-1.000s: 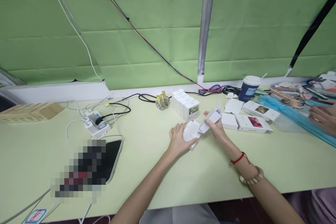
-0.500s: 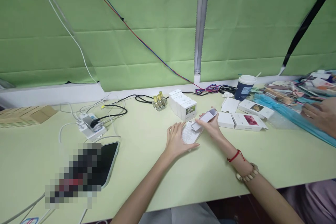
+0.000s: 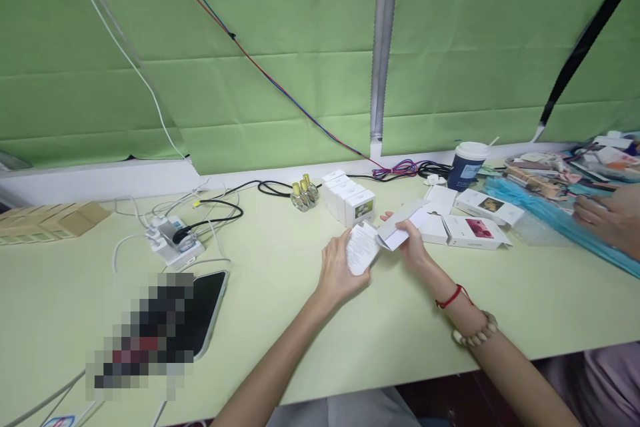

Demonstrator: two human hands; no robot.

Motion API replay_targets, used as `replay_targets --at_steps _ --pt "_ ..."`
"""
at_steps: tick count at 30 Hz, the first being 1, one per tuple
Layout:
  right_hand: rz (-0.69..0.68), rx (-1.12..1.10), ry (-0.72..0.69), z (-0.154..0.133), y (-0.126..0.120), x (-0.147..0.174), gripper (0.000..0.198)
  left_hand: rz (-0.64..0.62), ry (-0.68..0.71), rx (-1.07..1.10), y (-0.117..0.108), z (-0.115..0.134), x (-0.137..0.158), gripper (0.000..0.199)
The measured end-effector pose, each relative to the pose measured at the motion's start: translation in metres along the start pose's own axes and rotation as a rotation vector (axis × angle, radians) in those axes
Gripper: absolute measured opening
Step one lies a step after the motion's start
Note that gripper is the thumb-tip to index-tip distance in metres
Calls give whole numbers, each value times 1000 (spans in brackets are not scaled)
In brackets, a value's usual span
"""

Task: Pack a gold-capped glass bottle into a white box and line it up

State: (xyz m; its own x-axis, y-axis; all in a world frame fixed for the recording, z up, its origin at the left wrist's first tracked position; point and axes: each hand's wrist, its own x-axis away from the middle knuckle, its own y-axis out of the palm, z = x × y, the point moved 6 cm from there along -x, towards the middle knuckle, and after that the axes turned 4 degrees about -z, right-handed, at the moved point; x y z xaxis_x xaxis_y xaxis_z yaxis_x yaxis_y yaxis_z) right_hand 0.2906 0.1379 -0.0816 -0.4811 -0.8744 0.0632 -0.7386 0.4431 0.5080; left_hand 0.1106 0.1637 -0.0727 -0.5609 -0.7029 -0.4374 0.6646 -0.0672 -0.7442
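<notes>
In the head view my left hand (image 3: 339,271) is closed around a white piece covered in small print (image 3: 362,249). I cannot tell whether it is a folded leaflet or a small box. My right hand (image 3: 414,248) grips a white carton (image 3: 400,225) with open flaps at its near end, tilted just right of the printed piece. Behind my hands stand white boxes (image 3: 345,197) in a tight row, the front one with a picture. Right of my right hand lie a white carton with a pink picture (image 3: 475,230) and another with a yellow picture (image 3: 487,205).
Small glass bottles with gold caps (image 3: 304,192) stand at the back. A dark blue cup (image 3: 467,167) is behind the cartons. At left are a power strip (image 3: 175,243), a phone (image 3: 210,307) and brown boxes (image 3: 55,221). Another person's hand (image 3: 607,217) rests by blue plastic (image 3: 565,217).
The carton in my right hand has moved right, off the printed piece, and shows its wider side. My left fingers have closed in around the printed piece.
</notes>
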Motion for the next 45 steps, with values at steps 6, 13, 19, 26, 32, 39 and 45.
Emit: replay_targets --at_steps 6,13,19,26,32,39,45 --pt "22 -148 160 -2 2 -1 29 162 256 -75 -11 22 6 81" --pt "-4 -98 41 -10 5 4 43 260 532 -193 -12 29 12 65" --pt "-282 159 -320 -20 11 7 49 305 508 -142 -12 27 14 61" --pt "-517 196 -331 -22 25 25 60 254 449 -154 -26 34 7 62" --pt "-616 179 -344 -24 35 37 49 316 443 -143 -21 32 11 52" --pt "-360 245 -380 -17 25 29 55 265 382 -104 -13 26 11 48" --pt "-342 268 -379 -13 24 26 55 255 445 -273 -22 40 12 34"
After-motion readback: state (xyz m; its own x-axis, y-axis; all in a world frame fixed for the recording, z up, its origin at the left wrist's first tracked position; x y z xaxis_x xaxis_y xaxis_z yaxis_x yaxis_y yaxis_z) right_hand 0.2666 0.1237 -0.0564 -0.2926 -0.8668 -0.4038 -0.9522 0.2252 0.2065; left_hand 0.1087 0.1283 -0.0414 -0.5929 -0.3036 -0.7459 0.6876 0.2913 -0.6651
